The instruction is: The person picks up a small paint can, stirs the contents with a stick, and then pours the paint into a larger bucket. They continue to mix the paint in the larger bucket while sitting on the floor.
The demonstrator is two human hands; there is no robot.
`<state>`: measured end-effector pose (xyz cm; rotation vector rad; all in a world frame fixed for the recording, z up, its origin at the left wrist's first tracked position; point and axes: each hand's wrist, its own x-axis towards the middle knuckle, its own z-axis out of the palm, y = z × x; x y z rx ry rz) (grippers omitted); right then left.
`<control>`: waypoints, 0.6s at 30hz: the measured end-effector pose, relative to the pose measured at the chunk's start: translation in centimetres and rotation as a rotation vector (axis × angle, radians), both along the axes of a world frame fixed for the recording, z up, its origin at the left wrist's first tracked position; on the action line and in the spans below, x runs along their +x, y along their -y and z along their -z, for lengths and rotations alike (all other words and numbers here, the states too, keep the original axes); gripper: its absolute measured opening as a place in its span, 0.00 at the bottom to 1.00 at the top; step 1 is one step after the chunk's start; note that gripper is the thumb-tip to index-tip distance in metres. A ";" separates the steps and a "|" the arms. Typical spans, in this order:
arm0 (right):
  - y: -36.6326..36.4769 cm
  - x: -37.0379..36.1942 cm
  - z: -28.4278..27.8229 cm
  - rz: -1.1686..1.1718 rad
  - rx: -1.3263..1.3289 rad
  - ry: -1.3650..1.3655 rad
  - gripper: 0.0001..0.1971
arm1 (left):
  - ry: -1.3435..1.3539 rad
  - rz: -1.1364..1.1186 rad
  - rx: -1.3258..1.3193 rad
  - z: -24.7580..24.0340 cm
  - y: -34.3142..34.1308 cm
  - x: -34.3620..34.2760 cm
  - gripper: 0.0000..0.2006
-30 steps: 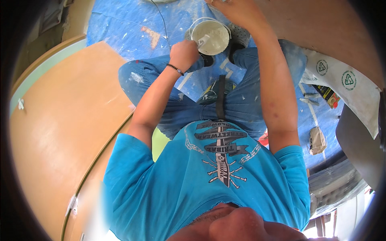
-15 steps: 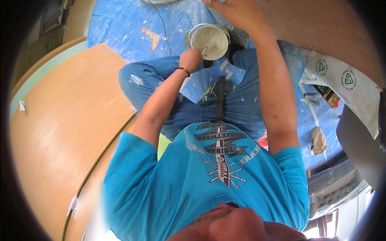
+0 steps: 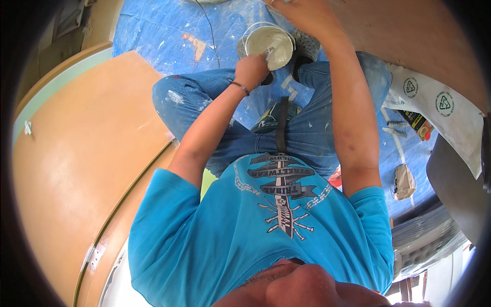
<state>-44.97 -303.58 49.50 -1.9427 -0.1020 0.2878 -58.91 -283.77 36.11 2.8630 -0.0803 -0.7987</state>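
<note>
A white bucket (image 3: 284, 60) with a wire handle stands on the floor between my feet, with pale, creamy filler inside. My left hand (image 3: 250, 70), a dark bracelet at its wrist, is closed at the bucket's near-left rim. From its fingers a thin, light-coloured tool (image 3: 269, 51) reaches into the bucket; its exact kind is too small to make out. My right hand (image 3: 303, 16) is raised beyond the bucket at the top of the picture, beside the brown surface on the right. Its fingertips are partly cut off by the edge, so what they hold, if anything, is hidden.
Blue sheeting (image 3: 158, 36) covers the floor, with a dark cable (image 3: 211, 28) across it. Wooden panel (image 3: 87, 148) on my left; brown surface (image 3: 404, 36) on my right. White printed sheet (image 3: 422, 97), crumpled paper bag (image 3: 404, 182) and plastic-wrapped stack (image 3: 429, 238) lie at right.
My left hand has shifted slightly right and nearer, turning at the wrist, and the tool sits differently in the bucket. My right hand stays at the top edge, nearly unmoved.
</note>
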 end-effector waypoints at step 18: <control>-0.1 0.1 0.8 -0.006 -0.089 0.086 0.26 | -0.065 0.163 0.110 -2.2 -1.8 4.1 0.11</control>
